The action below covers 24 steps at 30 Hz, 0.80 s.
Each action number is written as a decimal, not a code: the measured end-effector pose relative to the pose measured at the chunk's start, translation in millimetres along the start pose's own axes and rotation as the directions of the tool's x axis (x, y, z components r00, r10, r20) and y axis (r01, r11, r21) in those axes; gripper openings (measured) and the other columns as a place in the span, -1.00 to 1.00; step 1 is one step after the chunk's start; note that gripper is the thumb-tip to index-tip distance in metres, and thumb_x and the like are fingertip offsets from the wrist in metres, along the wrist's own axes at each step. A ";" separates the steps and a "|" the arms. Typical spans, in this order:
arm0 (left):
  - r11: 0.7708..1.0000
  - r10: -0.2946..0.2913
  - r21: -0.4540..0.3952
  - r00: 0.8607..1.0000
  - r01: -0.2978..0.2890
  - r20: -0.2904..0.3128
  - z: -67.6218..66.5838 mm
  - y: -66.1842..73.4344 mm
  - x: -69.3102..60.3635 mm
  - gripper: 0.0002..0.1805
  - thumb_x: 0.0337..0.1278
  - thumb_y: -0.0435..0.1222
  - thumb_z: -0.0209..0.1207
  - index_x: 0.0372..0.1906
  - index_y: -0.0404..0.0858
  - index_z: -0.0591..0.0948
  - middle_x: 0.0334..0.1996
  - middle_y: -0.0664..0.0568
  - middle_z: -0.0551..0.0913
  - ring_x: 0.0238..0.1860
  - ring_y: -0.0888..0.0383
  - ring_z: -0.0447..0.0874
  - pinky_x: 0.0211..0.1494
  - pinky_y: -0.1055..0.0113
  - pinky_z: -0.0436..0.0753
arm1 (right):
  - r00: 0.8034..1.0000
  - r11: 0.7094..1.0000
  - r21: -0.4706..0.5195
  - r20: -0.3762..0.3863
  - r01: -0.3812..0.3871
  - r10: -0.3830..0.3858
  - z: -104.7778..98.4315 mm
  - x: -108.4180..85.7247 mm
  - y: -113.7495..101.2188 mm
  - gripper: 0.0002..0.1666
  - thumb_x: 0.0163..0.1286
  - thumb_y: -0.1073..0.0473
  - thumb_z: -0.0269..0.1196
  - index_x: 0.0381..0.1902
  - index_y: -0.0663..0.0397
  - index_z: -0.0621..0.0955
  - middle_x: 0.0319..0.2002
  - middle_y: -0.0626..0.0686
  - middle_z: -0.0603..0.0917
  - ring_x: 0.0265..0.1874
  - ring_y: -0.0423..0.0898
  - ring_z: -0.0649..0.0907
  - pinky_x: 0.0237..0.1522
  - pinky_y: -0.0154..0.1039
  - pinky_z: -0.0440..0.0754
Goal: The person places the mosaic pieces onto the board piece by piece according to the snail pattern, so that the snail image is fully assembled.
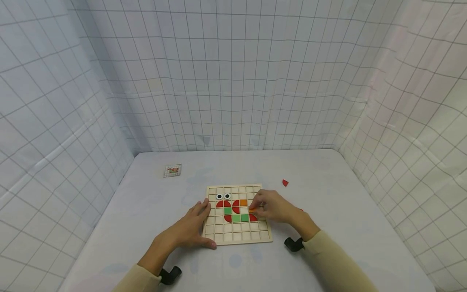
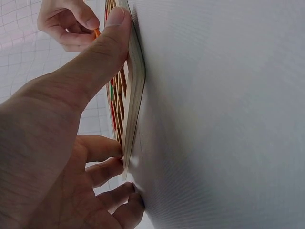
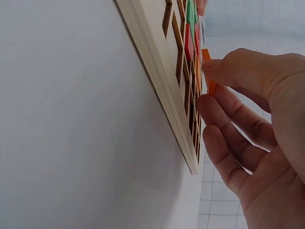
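A light wooden grid board [image 1: 242, 238] lies on the white table. Two round eye pieces [image 1: 223, 196], red quarter-circle pieces [image 1: 228, 218], green square tiles [image 1: 236, 218] and an orange square tile [image 1: 243, 202] sit in its cells. My left hand [image 1: 191, 227] rests spread at the board's near left corner, thumb on the front rim and fingers along the left edge. Over the board's right part, my right hand [image 1: 275, 207] pinches another orange tile [image 3: 212, 88] between thumb and fingertips. That tile is tilted just above the cells in the right wrist view.
A small picture card [image 1: 172, 170] lies at the back left. One loose red piece [image 1: 285, 183] is right of the board, and another red piece [image 1: 300, 209] is mostly hidden behind my right hand. White gridded curtains [image 1: 233, 81] surround the table.
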<state>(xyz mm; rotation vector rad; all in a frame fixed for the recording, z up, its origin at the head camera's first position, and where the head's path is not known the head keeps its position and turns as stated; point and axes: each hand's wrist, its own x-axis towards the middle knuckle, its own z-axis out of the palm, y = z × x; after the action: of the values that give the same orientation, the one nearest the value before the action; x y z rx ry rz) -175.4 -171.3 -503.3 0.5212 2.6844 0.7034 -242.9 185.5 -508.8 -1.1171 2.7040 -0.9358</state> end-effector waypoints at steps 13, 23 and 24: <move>1.000 -0.001 -0.007 1.000 0.001 -0.008 2.2 -2.3 -0.7 0.59 -0.07 0.23 0.81 0.90 -0.35 0.15 0.97 -0.22 0.01 0.94 -0.43 -0.04 0.87 -0.42 0.29 | 0.999 1.000 -0.002 0.039 -0.026 0.026 8.6 10.8 -5.3 -0.89 0.59 0.26 0.55 -0.04 -0.05 0.94 0.02 -0.08 0.83 0.00 -0.20 0.72 0.07 -0.33 0.76; 1.000 0.000 0.001 1.000 0.000 -0.007 1.9 -1.7 -1.7 0.58 -0.05 0.23 0.81 0.90 -0.36 0.16 0.96 -0.22 0.02 0.94 -0.43 -0.03 0.87 -0.42 0.30 | 1.000 1.000 -0.017 0.024 0.013 -0.013 11.5 14.2 -3.5 -0.90 0.59 0.28 0.56 -0.04 0.00 0.95 0.00 -0.05 0.82 -0.02 -0.20 0.73 0.01 -0.37 0.77; 1.000 0.000 0.002 1.000 0.000 -0.007 2.0 -1.8 -1.8 0.58 -0.05 0.23 0.81 0.90 -0.36 0.16 0.96 -0.22 0.02 0.94 -0.43 -0.03 0.87 -0.41 0.30 | 1.000 1.000 -0.016 0.024 0.017 -0.016 11.5 14.4 -3.7 -0.89 0.59 0.27 0.55 -0.04 0.00 0.96 0.00 -0.05 0.83 0.00 -0.19 0.74 0.02 -0.36 0.77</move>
<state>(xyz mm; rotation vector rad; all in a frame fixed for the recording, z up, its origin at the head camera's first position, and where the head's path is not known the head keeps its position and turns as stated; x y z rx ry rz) -173.5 -172.7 -505.5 0.5207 2.6918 0.7044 -247.9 168.1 -513.7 -1.1478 2.6920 -0.8992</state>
